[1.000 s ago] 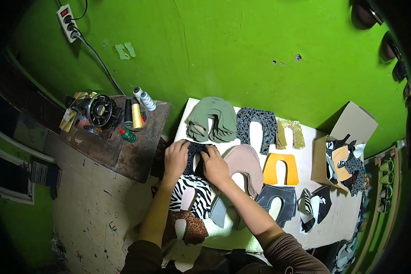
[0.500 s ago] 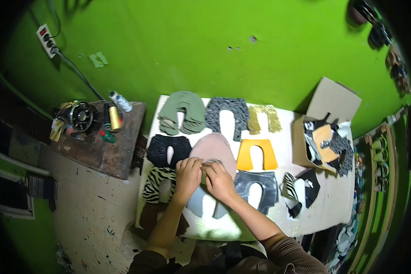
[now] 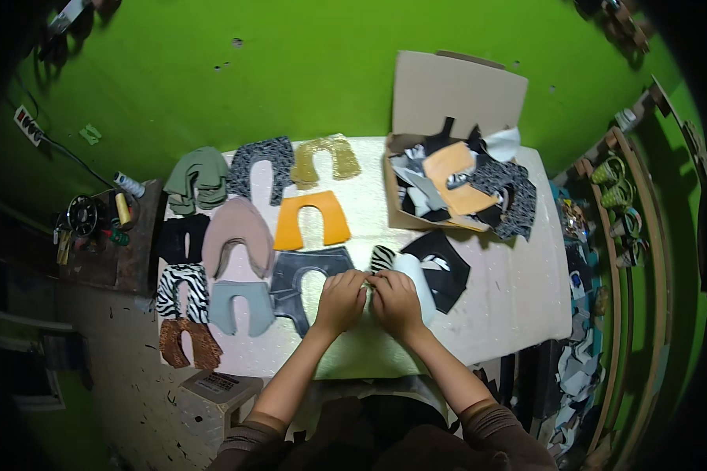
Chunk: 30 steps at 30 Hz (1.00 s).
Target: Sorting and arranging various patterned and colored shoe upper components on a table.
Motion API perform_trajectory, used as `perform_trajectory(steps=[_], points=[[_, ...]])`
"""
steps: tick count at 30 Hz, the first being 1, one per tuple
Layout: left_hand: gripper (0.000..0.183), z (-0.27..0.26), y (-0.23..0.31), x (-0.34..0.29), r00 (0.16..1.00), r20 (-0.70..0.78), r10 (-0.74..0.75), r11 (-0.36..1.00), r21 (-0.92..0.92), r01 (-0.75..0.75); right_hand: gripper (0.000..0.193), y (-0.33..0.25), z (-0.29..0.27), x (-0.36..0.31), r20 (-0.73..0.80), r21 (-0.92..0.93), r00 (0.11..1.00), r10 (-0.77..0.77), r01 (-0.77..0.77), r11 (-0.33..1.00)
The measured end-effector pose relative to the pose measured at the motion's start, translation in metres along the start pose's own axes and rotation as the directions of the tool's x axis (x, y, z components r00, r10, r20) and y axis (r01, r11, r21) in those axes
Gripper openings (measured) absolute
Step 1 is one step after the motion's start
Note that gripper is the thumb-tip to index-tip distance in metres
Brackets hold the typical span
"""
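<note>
zebra-striped black and white shows on one loose piece (image 3: 382, 258), lying on the pale table (image 3: 518, 298) just beyond my left hand (image 3: 343, 302) and right hand (image 3: 398, 302); next to it are one white piece (image 3: 418, 281) and one black piece (image 3: 449, 284). my hands are together, fingertips meeting; whether they pinch anything i cannot tell. for neat work here, i'd judge a light touch best, both wrists level, so the striped edge doesn't crease and the white one isn't dragged along. counting the horseshoe-shaped groups, i get ten: one green (image 3: 195, 162), one mottled grey (image 3: 263, 149), one gold (image 3: 324, 147), one black (image 3: 171, 239), one pink (image 3: 239, 216), one orange (image 3: 310, 200), one zebra (image 3: 182, 272), one light grey (image 3: 242, 289), one dark blue-grey (image 3: 314, 261), one brown (image 3: 204, 345). their layers i can't count. one cardboard box (image 3: 408, 220) stands behind, heaped with scraps (image 3: 448, 169) too tangled to number.
</note>
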<state>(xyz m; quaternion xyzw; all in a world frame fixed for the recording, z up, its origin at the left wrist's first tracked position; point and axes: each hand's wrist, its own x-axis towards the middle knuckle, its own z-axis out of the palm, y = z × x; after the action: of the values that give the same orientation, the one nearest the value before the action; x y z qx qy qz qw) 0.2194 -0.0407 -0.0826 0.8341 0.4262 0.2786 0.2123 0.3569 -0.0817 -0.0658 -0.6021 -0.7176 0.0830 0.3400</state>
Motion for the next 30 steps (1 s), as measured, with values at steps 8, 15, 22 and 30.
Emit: perform_trajectory(steps=[8, 15, 22, 30], points=[[0.088, 0.061, 0.059, -0.009, 0.9, -0.045, -0.434, 0.852, -0.343, 0.394, 0.022, 0.059, -0.054, -0.054, 0.176, 0.302, 0.95, 0.257, -0.3, 0.905], [0.06, 0.049, 0.066, 0.018, 0.788, -0.15, -0.597, 0.758, -0.428, 0.492, 0.022, 0.065, -0.08, -0.054, 0.213, 0.366, 0.963, 0.164, -0.234, 0.901], [0.023, 0.004, 0.102, 0.021, 0.991, 0.12, 0.059, 0.982, -0.184, -0.036, 0.043, 0.05, -0.109, -0.019, 0.045, 0.265, 0.998, -0.05, 0.036, 0.964], [0.017, -0.008, 0.08, 0.001, 0.996, 0.069, -0.065, 0.985, -0.157, 0.075, 0.013, 0.058, -0.098, -0.014, 0.108, 0.468, 0.994, 0.0, -0.051, 0.882]])
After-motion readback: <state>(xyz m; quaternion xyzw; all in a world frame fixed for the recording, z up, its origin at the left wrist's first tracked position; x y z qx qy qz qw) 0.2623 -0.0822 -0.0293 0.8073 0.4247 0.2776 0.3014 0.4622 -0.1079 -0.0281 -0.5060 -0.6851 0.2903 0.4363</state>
